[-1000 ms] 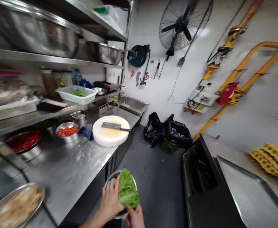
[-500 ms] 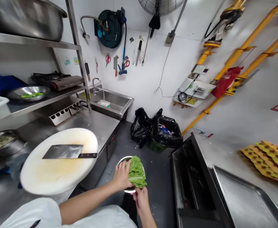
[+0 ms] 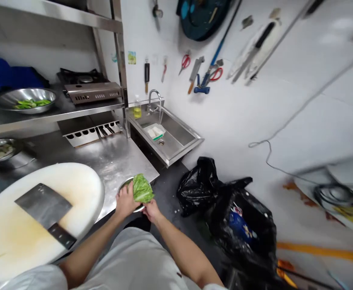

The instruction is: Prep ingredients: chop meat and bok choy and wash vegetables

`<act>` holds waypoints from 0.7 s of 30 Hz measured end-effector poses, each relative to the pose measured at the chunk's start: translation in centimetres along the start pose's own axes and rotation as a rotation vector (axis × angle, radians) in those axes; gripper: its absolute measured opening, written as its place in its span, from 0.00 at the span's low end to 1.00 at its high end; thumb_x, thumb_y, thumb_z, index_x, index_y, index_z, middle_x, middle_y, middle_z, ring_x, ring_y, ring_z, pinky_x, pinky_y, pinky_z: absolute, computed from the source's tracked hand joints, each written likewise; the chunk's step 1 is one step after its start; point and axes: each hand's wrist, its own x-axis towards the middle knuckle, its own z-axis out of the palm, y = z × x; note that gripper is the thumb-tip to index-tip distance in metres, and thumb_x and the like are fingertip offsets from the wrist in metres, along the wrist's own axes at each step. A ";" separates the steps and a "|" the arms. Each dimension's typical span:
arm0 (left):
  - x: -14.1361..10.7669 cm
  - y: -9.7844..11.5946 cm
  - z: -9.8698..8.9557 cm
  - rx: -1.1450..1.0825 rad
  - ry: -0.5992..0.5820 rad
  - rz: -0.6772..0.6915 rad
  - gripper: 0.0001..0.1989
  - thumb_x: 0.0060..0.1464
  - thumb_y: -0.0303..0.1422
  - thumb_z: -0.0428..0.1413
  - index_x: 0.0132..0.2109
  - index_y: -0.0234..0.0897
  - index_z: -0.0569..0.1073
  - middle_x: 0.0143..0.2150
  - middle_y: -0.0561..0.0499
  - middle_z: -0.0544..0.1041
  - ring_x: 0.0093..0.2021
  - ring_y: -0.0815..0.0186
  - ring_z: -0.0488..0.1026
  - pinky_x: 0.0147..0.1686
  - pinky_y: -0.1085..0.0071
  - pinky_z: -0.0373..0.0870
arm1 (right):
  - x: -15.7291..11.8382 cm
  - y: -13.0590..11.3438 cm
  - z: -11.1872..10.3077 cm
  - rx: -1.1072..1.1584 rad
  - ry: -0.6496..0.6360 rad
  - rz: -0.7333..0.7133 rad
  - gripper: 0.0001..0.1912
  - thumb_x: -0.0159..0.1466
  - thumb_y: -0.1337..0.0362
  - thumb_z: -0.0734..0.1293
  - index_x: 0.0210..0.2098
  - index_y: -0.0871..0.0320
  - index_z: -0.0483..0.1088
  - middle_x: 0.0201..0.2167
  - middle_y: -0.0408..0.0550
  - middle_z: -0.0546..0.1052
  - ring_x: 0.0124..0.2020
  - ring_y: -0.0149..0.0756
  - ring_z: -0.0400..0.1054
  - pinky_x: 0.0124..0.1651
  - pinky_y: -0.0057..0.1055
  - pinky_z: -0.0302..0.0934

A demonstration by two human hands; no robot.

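Observation:
In front of my body I carry a metal bowl (image 3: 122, 185) with a head of green leaf lettuce (image 3: 142, 188) lying over it. My left hand (image 3: 126, 200) rests on the near left side, its fingers curled against the lettuce and pressing it to the bowl. Under the right edge, my right hand (image 3: 151, 210) grips the bowl's rim; its fingertips are partly hidden beneath. To the left, a cleaver (image 3: 43, 205) lies flat on a thick round white cutting board (image 3: 82, 177), its handle pointing toward me.
Beyond the steel counter (image 3: 110, 155) is a sink (image 3: 179, 139) with water running from the tap (image 3: 154, 93) near a white container (image 3: 155, 131). Black garbage bags (image 3: 199, 185) stand on the floor at right. A shelf on the left holds a gas stove (image 3: 94, 90) and a bowl of green vegetables (image 3: 33, 104).
My view has turned left and moved closer to the counter and sink. Both hands have carried the bowl and lettuce along, now beside the counter's corner.

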 end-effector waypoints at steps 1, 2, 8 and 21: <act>2.1 -0.7 0.6 0.000 0.018 -0.065 0.49 0.52 0.44 0.65 0.76 0.35 0.57 0.65 0.31 0.71 0.63 0.40 0.68 0.59 0.48 0.67 | 2.5 -1.3 0.4 -0.047 -0.049 0.050 0.12 0.55 0.64 0.72 0.33 0.55 0.64 0.21 0.34 0.69 0.17 0.26 0.63 0.21 0.21 0.53; 4.2 -1.5 1.1 -0.001 0.034 -0.128 0.49 0.52 0.45 0.65 0.76 0.35 0.57 0.65 0.31 0.71 0.62 0.40 0.69 0.59 0.47 0.67 | 5.0 -2.6 0.6 -0.097 -0.096 0.102 0.13 0.56 0.65 0.73 0.35 0.55 0.64 0.22 0.34 0.70 0.18 0.27 0.65 0.22 0.22 0.55; 16.9 -5.3 1.3 0.036 0.232 -0.561 0.52 0.53 0.50 0.64 0.76 0.32 0.52 0.66 0.27 0.68 0.61 0.39 0.67 0.56 0.50 0.65 | 15.0 -11.5 -1.8 -0.363 -0.372 0.284 0.08 0.58 0.71 0.72 0.37 0.59 0.74 0.26 0.42 0.79 0.18 0.30 0.67 0.23 0.24 0.56; 28.7 -6.7 -1.8 0.114 0.366 -1.074 0.69 0.44 0.55 0.71 0.77 0.33 0.40 0.75 0.27 0.61 0.67 0.35 0.65 0.58 0.33 0.68 | 43.2 -42.6 -12.6 -0.229 -0.099 0.033 0.06 0.61 0.65 0.72 0.34 0.58 0.71 0.20 0.41 0.75 0.17 0.27 0.62 0.23 0.22 0.54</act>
